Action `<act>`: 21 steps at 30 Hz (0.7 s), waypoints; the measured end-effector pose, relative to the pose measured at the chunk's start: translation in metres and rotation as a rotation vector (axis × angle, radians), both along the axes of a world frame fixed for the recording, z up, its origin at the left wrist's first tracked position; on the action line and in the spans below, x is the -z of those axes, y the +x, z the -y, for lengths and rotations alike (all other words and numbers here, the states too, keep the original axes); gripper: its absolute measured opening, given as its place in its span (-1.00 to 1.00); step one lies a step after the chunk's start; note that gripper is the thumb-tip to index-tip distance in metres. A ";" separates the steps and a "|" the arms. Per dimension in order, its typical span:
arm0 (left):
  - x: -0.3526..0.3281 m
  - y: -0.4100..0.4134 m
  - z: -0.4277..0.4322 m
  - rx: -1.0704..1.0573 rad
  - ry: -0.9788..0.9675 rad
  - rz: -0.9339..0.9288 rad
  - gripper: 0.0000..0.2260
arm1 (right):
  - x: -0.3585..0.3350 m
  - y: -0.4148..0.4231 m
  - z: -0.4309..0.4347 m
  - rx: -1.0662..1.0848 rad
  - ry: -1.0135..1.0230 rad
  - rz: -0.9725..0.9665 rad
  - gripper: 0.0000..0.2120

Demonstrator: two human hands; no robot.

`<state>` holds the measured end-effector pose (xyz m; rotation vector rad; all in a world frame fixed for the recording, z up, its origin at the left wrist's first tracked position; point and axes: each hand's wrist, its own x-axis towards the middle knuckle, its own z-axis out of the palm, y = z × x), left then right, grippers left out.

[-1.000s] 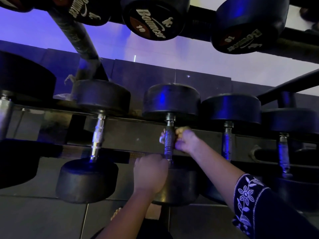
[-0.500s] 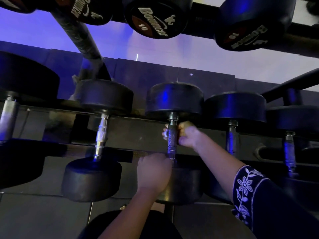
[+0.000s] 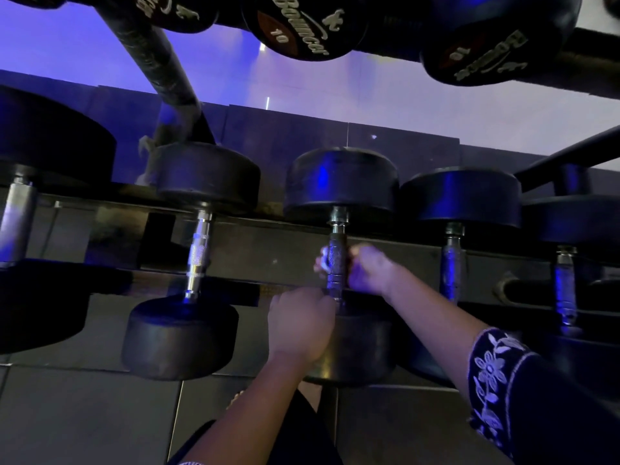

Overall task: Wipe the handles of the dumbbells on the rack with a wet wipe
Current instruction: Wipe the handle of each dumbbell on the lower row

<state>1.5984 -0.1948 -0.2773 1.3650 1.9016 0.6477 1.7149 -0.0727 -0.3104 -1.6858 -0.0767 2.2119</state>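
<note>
Several black dumbbells lie across the lower rack rail. My right hand is curled round the knurled metal handle of the middle dumbbell, about halfway along it. A pale wet wipe is pressed against the handle and shows as a white edge on the handle's left side. My left hand grips the near end of the same handle, just above the dumbbell's near head. Most of the wipe is hidden under my fingers.
A neighbouring dumbbell with a bright handle lies to the left. Two more handles lie to the right. Dumbbells marked 10 hang on the upper tier overhead. A slanted rack post rises at upper left. Grey floor tiles lie below.
My right hand has slid a little along the handle toward me, so more bare handle shows below the far head. The left hand has kept its grip.
</note>
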 end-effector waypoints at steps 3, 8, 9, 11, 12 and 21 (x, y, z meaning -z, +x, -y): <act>0.000 0.000 -0.001 -0.002 -0.017 0.024 -0.71 | -0.005 0.012 0.020 -0.135 -0.042 0.019 -0.60; -0.002 0.000 -0.001 -0.014 -0.039 0.023 -0.71 | -0.009 0.000 -0.022 0.040 0.078 0.084 -0.67; -0.003 0.000 -0.001 -0.016 -0.037 0.023 -0.71 | -0.004 -0.002 -0.028 0.063 0.108 0.106 -0.68; -0.003 0.000 0.000 -0.022 -0.030 0.015 -0.71 | -0.001 -0.001 -0.021 0.040 0.105 0.116 -0.71; -0.002 0.000 0.000 -0.027 -0.027 0.013 -0.71 | -0.002 0.002 -0.008 -0.025 0.091 0.114 -0.68; -0.002 0.001 0.001 -0.025 -0.034 0.021 -0.70 | -0.009 -0.004 -0.023 0.020 0.122 0.055 -0.71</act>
